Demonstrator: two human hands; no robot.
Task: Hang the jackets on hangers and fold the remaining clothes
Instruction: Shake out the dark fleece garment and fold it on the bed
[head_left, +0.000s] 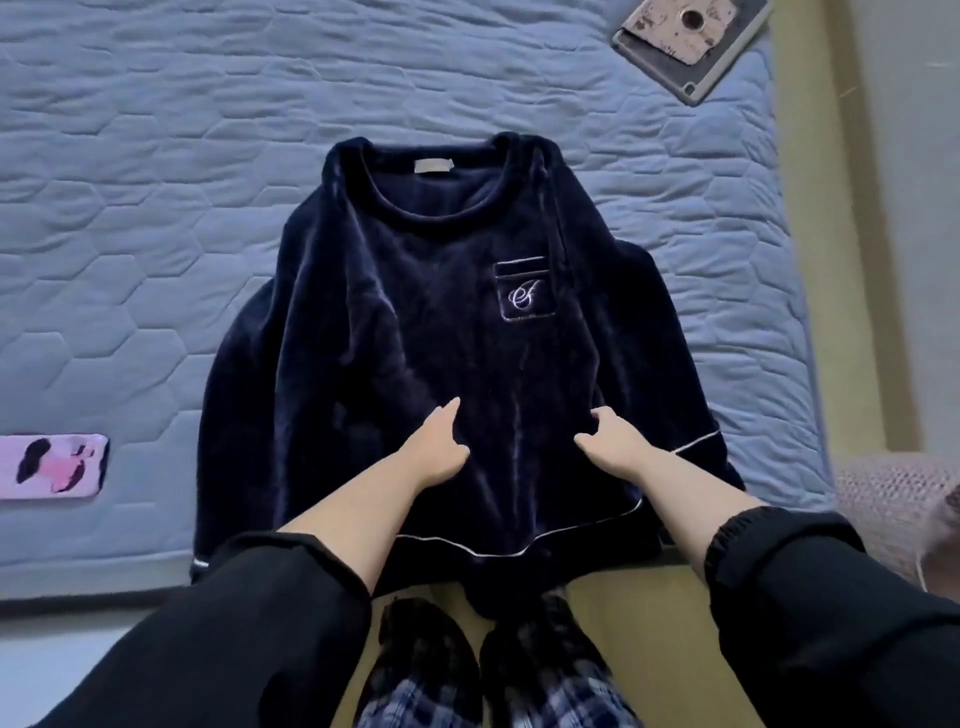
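Now L hand (436, 447) lies flat, fingers straight, on navy sweater (415, 312) at frame ctr; R hand (610, 441) fingers curled on it, can't tell if pinching

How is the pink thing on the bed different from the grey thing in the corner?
The pink phone case is pink with black blotches; the grey tablet is grey with a pale worn patch. The pink one lies at the left, square to the bed's edge; the grey one lies top right, turned askew. Both lie flat on the blue mattress.
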